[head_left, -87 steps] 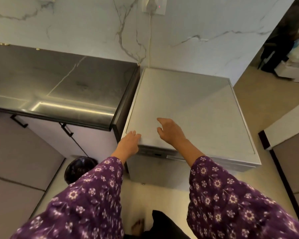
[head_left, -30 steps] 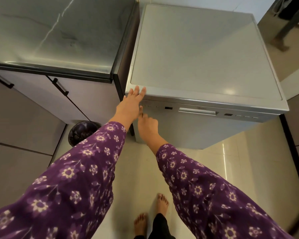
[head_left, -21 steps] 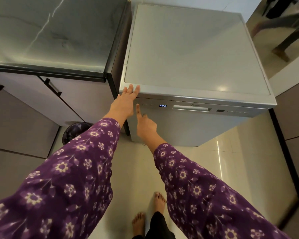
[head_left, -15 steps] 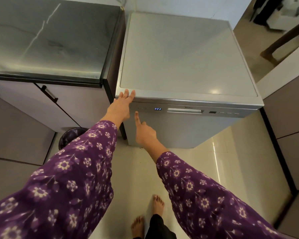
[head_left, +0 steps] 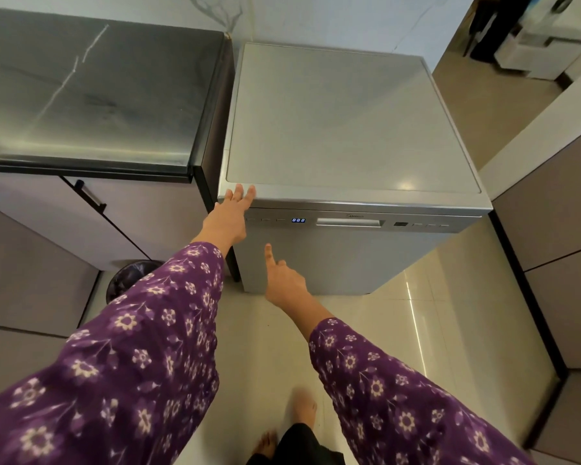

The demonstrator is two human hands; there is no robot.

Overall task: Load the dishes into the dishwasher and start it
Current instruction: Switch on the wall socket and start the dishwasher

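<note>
One closed dishwasher [head_left: 349,122]; contents hidden

I get a single wide-angle view from the person's head, tilted steeply down and forward: the dishwasher [head_left: 349,119] top sits near, the sleeves [head_left: 131,347] and floor [head_left: 450,313] directly below.

Left hand [head_left: 227,219] flat, right hand [head_left: 284,280] index pointing

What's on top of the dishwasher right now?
Only the left hand, its fingers lying on the front-left corner of the dishwasher top. Nothing else shows there. Whatever is inside is hidden: the door is closed.
</note>
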